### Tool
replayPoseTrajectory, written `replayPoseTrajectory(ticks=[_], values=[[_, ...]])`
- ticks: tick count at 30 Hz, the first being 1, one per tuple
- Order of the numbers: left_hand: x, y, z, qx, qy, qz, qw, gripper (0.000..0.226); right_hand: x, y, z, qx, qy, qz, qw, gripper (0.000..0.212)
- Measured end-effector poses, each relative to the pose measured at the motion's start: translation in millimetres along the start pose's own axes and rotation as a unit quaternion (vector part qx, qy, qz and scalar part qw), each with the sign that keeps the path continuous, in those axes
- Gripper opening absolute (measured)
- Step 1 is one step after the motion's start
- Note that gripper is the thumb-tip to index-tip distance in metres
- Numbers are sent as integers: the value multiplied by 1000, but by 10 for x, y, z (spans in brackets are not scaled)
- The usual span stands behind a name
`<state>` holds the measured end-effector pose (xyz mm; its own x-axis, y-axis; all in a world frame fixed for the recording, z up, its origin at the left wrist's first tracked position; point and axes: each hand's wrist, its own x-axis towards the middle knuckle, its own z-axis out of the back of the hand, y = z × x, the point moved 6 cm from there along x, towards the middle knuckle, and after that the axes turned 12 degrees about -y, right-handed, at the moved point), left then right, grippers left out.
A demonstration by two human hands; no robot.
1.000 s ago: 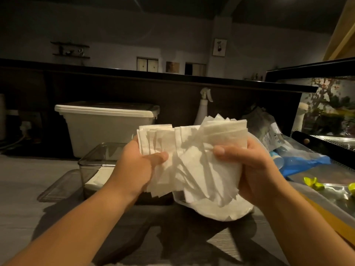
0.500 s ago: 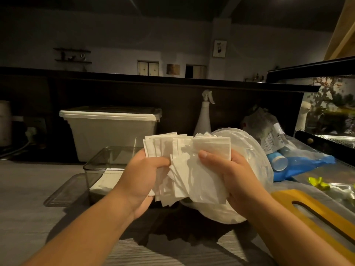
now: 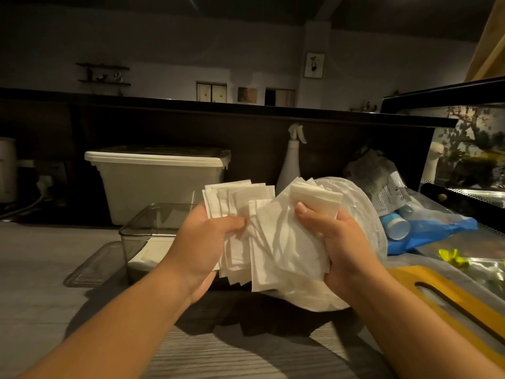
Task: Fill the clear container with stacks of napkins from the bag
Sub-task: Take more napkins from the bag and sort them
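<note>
Messy fanned stack of white paper napkins (image 3: 273, 236) held up in both hands just right of the clear rectangular plastic container (image 3: 153, 222), sheets askew, corners splayed. Left hand (image 3: 202, 242) grips the stack's left side, thumb curled over the front. Right hand (image 3: 336, 242) pinches the right side, thumb on the top sheet. Container open, low white pile (image 3: 149, 255) inside. Crinkled clear plastic bag (image 3: 366, 214) right of container, partly hidden behind napkins. White lidded plastic bin (image 3: 158, 181) behind container, white spray bottle (image 3: 292, 165) behind-right, blue plastic bag (image 3: 437, 231) and yellow slotted board (image 3: 451, 296) further right. Flat clear lid (image 3: 93, 266) lies left of container.
</note>
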<state>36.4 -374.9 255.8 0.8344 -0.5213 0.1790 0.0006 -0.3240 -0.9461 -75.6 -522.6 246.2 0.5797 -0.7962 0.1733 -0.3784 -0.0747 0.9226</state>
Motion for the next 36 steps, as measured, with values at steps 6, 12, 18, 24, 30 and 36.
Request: replayPoseTrajectory(ticks=[6, 12, 18, 24, 30, 36], values=[[1, -44, -2, 13, 12, -27, 999, 28, 38, 23, 37, 33, -16, -12, 999, 48], [-38, 49, -95, 5, 77, 11, 997, 31, 78, 30, 105, -7, -76, 54, 996, 46], [-60, 159, -134, 118, 137, -23, 983, 79, 101, -85, 105, -29, -79, 50, 995, 35], [-23, 137, -104, 120, 104, -53, 986, 82, 52, 6, 80, -100, -82, 143, 981, 21], [24, 51, -37, 20, 66, -19, 997, 70, 30, 53, 24, -76, -43, 139, 986, 23], [-5, 70, -62, -27, 81, 33, 996, 50, -13, 33, -58, -143, -8, 166, 976, 25]])
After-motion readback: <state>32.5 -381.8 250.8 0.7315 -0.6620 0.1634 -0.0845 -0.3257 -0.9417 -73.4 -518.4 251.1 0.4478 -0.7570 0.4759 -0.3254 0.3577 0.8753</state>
